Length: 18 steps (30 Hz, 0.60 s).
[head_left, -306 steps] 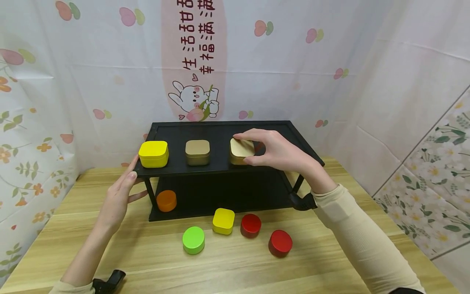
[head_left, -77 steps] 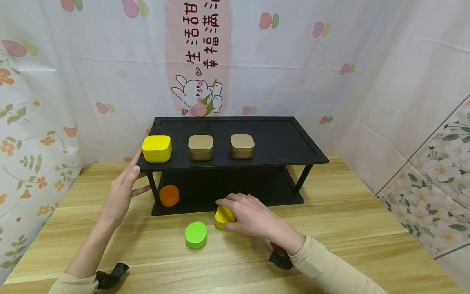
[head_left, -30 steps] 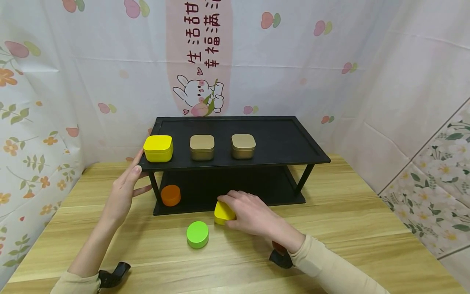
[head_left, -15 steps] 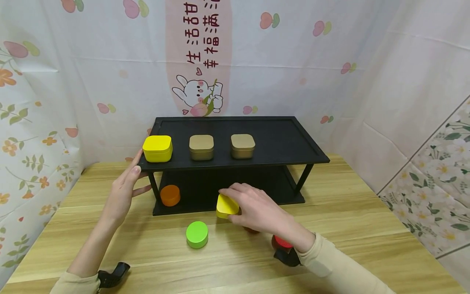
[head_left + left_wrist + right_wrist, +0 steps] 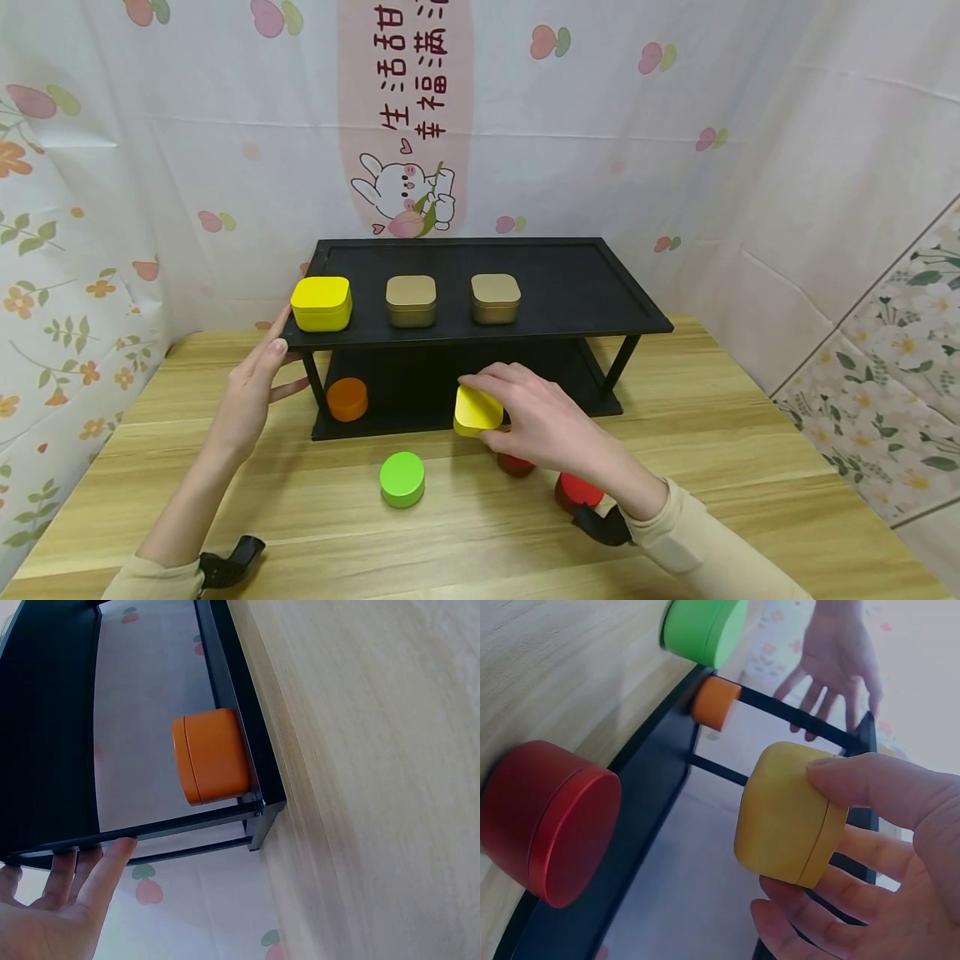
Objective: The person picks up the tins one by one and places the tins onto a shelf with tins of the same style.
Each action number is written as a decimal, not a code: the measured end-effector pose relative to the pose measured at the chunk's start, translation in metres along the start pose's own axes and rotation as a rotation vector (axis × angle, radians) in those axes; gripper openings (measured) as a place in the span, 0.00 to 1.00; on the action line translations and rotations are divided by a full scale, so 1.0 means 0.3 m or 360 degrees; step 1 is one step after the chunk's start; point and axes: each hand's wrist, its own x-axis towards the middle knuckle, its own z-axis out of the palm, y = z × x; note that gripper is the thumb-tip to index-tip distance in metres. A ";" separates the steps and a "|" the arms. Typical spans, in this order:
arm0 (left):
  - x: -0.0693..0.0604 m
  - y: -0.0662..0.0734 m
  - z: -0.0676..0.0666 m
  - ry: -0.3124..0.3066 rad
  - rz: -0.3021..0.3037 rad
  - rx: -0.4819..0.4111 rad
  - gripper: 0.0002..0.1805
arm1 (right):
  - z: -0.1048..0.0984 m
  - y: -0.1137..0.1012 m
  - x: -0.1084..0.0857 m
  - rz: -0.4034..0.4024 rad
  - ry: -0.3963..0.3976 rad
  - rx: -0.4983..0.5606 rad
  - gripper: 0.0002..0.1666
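Observation:
Between the thumb and fingers of my right hand [image 5: 536, 421] is a small yellow square tin [image 5: 477, 412], held off the table in front of the lower shelf. The right wrist view shows its lid seam on the yellow tin [image 5: 784, 814]. My left hand [image 5: 247, 396] grips the left front corner of a black two-tier shelf [image 5: 480, 336], with its fingertips on the side edge in the left wrist view. On the top board stand a larger yellow tin [image 5: 322, 305] and two gold square tins, one in the middle [image 5: 411, 302] and one to its right [image 5: 495, 298].
An orange round tin [image 5: 347, 399] sits on the lower tier at the left. On the wooden table [image 5: 315, 533] are a green round tin [image 5: 402, 479] and two red round tins, one [image 5: 516, 465] partly under the right hand, the other [image 5: 579, 490] near the right wrist.
My right hand has let go of the gold tin, then taken the small yellow tin and raised it off the table, slightly up and right. The left hand keeps its grip.

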 end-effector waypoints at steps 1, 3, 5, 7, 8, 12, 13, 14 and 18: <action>0.000 0.000 0.000 0.0000 -0.0001 0.0000 0.28 | -0.003 0.001 -0.003 0.0005 0.0007 0.0003 0.37; 0.000 0.000 0.001 0.0000 -0.0002 0.0001 0.28 | -0.010 0.004 -0.009 0.0016 0.0022 0.0004 0.37; 0.000 0.000 0.002 0.0001 -0.0004 0.0004 0.28 | -0.016 0.007 -0.016 0.0026 0.0040 0.0008 0.37; 0.000 0.001 0.003 0.0003 -0.0006 0.0005 0.28 | -0.023 0.013 -0.024 0.0030 0.0059 0.0017 0.37; 0.000 0.001 0.003 0.0002 -0.0007 0.0006 0.28 | -0.026 0.016 -0.028 0.0031 0.0069 0.0025 0.37; 0.000 0.003 0.003 0.0002 -0.0003 -0.0006 0.28 | -0.038 0.033 -0.041 0.0028 0.0116 0.0067 0.37; 0.000 0.004 0.003 0.0001 0.0000 -0.0013 0.28 | -0.041 0.036 -0.043 0.0029 0.0126 0.0078 0.37; 0.000 0.005 0.003 0.0001 0.0003 -0.0021 0.28 | -0.045 0.039 -0.046 0.0031 0.0134 0.0090 0.37; -0.001 0.005 0.002 0.0000 0.0012 -0.0031 0.29 | -0.062 0.048 -0.057 0.0033 0.0164 0.0125 0.38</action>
